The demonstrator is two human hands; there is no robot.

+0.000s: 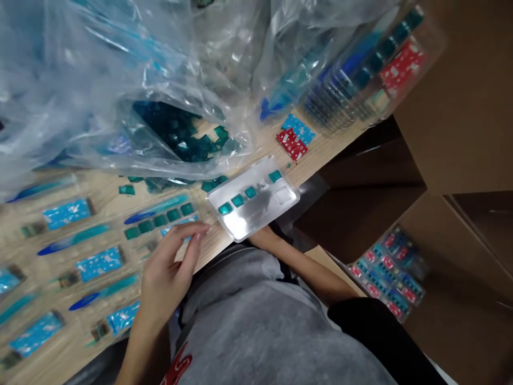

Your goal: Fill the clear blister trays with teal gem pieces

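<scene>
A clear plastic tray is tilted over the table's near edge, with several teal square pieces in a row of small pockets. One pocket in that row holds no piece. My right hand supports the tray from beneath; its fingers are mostly hidden. Left of the tray is my left hand, thumb and forefinger pinched together. Anything between those fingertips is too small to make out. Loose teal pieces lie behind the tray, and more fill an open plastic bag.
Filled trays with blue packets and blue-teal sticks cover the table's left side. A red packet and a blue packet lie beyond the tray. Stacked clear trays stand back right. A cardboard box holds filled packs.
</scene>
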